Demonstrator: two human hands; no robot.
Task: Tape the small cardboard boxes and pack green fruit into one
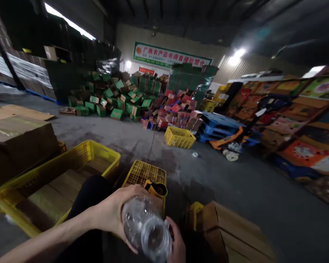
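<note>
A clear plastic bottle (146,224) lies tilted toward me at the bottom middle of the view. My left hand (113,212) wraps around its body from the left. My right hand (178,243) touches its near end from the right, fingers curled against it; only part of that hand shows. Beyond the bottle an upturned yellow crate (142,171) carries a yellow tape dispenser (157,189).
A yellow crate (79,155) holding flat cardboard stands at left, beside stacked cardboard (19,138). A brown box (235,233) sits at lower right. Farther off are a yellow basket (179,137), blue pallets (220,126), a pallet jack (230,144) and heaps of green and red cartons.
</note>
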